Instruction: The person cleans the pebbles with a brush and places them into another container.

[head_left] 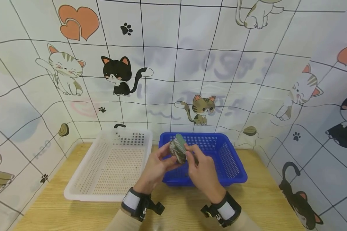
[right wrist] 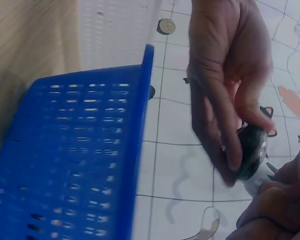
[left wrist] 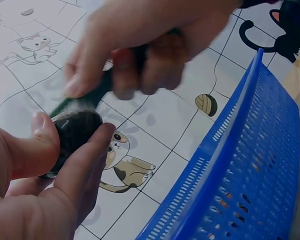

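Observation:
My left hand (head_left: pixel 155 166) holds a dark, shiny, rounded object (left wrist: pixel 76 132) between thumb and fingers; whether it is a shell or a stone I cannot tell. In the head view this dark object (head_left: pixel 176 153) looks mottled brown and grey. My right hand (head_left: pixel 203 171) grips a green brush (head_left: pixel 180 140) with pale bristles. Those bristles (right wrist: pixel 257 184) touch the dark object's surface, as the right wrist view shows. Most of the brush handle is covered by the right fingers. Both hands are raised over the left part of the blue basket (head_left: pixel 237 166).
To the left, a white plastic basket (head_left: pixel 78 179) stands on the wooden table (head_left: pixel 260 199), with small dark specks on its bottom. Through the blue basket's holes, several small dark and orange bits show in the left wrist view. A cat-patterned covering (head_left: pixel 167 64) surrounds the table.

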Demonstrator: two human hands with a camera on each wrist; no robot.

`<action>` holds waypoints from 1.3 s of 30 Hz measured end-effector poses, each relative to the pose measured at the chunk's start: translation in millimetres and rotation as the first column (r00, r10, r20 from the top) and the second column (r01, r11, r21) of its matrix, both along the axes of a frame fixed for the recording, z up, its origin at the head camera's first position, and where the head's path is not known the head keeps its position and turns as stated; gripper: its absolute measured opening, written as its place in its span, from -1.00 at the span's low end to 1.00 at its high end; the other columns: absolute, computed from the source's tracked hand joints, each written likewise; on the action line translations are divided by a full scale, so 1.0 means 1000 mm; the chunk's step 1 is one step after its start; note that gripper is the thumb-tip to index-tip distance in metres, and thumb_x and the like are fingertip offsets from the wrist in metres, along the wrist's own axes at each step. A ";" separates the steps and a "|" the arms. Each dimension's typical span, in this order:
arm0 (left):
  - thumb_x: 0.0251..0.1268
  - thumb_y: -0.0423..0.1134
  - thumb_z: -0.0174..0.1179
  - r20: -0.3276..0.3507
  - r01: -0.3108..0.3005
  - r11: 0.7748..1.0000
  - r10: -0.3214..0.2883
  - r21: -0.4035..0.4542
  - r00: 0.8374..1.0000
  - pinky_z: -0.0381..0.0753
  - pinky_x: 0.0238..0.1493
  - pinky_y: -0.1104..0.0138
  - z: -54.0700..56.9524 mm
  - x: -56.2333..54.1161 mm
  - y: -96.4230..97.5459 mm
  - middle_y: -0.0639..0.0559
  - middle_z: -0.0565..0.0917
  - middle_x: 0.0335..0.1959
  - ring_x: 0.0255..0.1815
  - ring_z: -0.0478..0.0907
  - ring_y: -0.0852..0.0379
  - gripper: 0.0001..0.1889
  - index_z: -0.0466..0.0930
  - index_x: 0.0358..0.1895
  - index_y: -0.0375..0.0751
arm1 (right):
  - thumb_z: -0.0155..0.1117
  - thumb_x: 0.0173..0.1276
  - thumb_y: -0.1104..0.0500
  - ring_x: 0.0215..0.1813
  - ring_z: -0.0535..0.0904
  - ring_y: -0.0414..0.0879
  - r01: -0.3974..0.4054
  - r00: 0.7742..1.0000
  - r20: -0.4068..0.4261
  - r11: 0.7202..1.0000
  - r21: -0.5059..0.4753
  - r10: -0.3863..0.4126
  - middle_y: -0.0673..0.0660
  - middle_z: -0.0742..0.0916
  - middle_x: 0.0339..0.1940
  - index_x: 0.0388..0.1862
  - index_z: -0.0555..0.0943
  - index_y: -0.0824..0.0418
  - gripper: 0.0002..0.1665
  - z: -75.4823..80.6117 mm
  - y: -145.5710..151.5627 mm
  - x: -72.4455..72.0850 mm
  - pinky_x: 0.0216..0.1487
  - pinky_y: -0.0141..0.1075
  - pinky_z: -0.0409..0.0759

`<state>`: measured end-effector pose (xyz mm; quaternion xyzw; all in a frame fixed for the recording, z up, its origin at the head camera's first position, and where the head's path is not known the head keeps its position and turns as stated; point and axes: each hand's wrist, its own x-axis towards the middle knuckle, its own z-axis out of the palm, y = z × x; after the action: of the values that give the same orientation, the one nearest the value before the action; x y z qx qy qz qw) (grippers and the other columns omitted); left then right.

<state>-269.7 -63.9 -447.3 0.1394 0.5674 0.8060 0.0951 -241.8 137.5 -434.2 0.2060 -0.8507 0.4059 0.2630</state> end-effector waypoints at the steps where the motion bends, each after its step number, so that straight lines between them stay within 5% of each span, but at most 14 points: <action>1: 0.74 -0.57 0.21 -0.001 -0.008 1.000 0.008 0.009 1.000 0.93 0.39 0.06 0.001 0.000 0.000 -0.46 0.51 0.67 0.43 0.82 -0.16 -0.27 0.33 0.85 -0.18 | 0.24 0.89 0.20 -0.65 0.09 -0.52 0.004 1.000 0.016 1.000 -0.011 -0.004 0.15 0.95 0.27 0.24 0.73 0.14 -0.83 -0.002 0.002 0.001 -0.68 -0.46 0.25; 6: 0.75 -0.59 0.15 0.006 -0.048 0.998 0.047 0.041 0.999 0.91 0.43 0.09 0.003 -0.001 -0.002 -0.38 0.52 0.72 0.58 0.71 -0.21 -0.28 0.39 0.83 -0.08 | 0.23 0.89 0.22 -0.65 0.08 -0.55 0.000 0.999 0.039 1.000 -0.027 0.001 0.12 0.97 0.05 0.30 0.72 0.15 -0.80 -0.014 0.006 0.014 -0.69 -0.51 0.21; 12: 0.80 -0.53 0.14 0.014 -0.041 0.999 0.041 0.021 0.999 0.90 0.45 0.17 0.001 -0.002 -0.003 -0.35 0.49 0.77 0.58 0.71 -0.13 -0.30 0.34 0.85 -0.10 | 0.29 0.80 0.36 -0.60 0.04 -0.63 -0.051 0.990 -0.128 0.998 0.044 0.056 0.07 0.89 -0.27 0.37 0.70 0.27 -0.72 -0.016 -0.003 0.019 -0.68 -0.66 0.15; 17: 0.79 -0.55 0.13 -0.004 0.031 0.999 -0.031 -0.021 1.000 0.89 0.46 0.16 -0.001 -0.001 -0.002 -0.40 0.45 0.78 0.53 0.74 -0.10 -0.25 0.18 0.90 -0.21 | 0.32 0.78 0.34 -0.60 0.02 -0.60 -0.019 0.978 -0.204 0.992 0.127 0.045 -0.08 0.56 -0.64 0.35 0.72 0.27 -0.72 -0.004 -0.009 0.008 -0.65 -0.66 0.09; 19: 0.79 -0.55 0.13 -0.009 0.051 0.998 -0.051 -0.022 0.999 0.87 0.49 0.12 -0.001 -0.001 -0.002 -0.42 0.43 0.79 0.60 0.69 -0.18 -0.23 0.13 0.91 -0.24 | 0.31 0.79 0.31 -0.61 0.04 -0.59 -0.001 0.981 -0.191 0.992 0.126 0.025 -0.04 0.67 -0.58 0.32 0.73 0.24 -0.76 0.001 -0.009 0.004 -0.65 -0.63 0.10; 22: 0.77 -0.58 0.13 0.000 0.062 0.998 -0.062 -0.013 0.998 0.85 0.52 0.09 0.002 0.000 -0.002 -0.39 0.41 0.80 0.67 0.62 -0.24 -0.21 0.14 0.92 -0.20 | 0.30 0.82 0.28 -0.63 0.05 -0.57 0.017 0.990 -0.140 0.995 0.095 -0.004 0.12 0.96 -0.16 0.27 0.73 0.21 -0.81 0.006 -0.004 0.001 -0.67 -0.57 0.12; 25: 0.75 -0.60 0.12 0.003 0.059 0.998 -0.059 0.004 0.998 0.86 0.51 0.09 0.005 0.001 -0.003 -0.35 0.41 0.81 0.62 0.66 -0.16 -0.21 0.20 0.91 -0.12 | 0.27 0.85 0.25 -0.63 0.06 -0.55 0.013 0.998 -0.061 0.999 0.050 -0.010 0.19 0.90 0.38 0.23 0.73 0.21 -0.84 0.005 0.002 0.003 -0.67 -0.51 0.20; 27: 0.77 -0.59 0.11 -0.007 0.057 0.998 -0.057 0.018 0.998 0.87 0.51 0.08 0.006 0.001 -0.004 -0.34 0.41 0.82 0.59 0.68 -0.10 -0.22 0.21 0.90 -0.10 | 0.23 0.88 0.22 -0.62 0.06 -0.53 0.007 1.000 -0.012 1.000 0.027 -0.006 0.19 0.86 0.44 0.23 0.72 0.21 -0.83 0.001 0.005 0.006 -0.65 -0.48 0.22; 33: 0.81 -0.57 0.07 -0.003 0.006 0.999 -0.006 0.044 1.000 0.87 0.49 0.13 0.007 0.000 -0.003 -0.38 0.43 0.80 0.60 0.67 -0.11 -0.28 0.26 0.89 -0.13 | 0.25 0.85 0.30 -0.61 0.05 -0.60 -0.021 0.999 -0.048 1.000 -0.003 0.021 0.25 0.90 0.37 0.28 0.71 0.24 -0.81 -0.014 0.006 0.022 -0.67 -0.56 0.21; 39: 0.79 -0.56 0.11 0.019 -0.023 1.000 0.023 0.017 1.000 0.90 0.44 0.18 0.003 0.000 -0.001 -0.36 0.49 0.75 0.49 0.76 0.00 -0.31 0.34 0.84 -0.13 | 0.35 0.68 0.46 -0.55 0.03 -0.64 -0.057 0.972 -0.225 0.996 0.069 0.071 0.13 0.93 -0.23 0.34 0.70 0.30 -0.65 -0.017 -0.004 0.022 -0.63 -0.69 0.14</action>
<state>-270.1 -64.6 -443.8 0.1264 0.5609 0.8132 0.0899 -219.4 133.7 -451.7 0.2865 -0.8200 0.3614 0.3390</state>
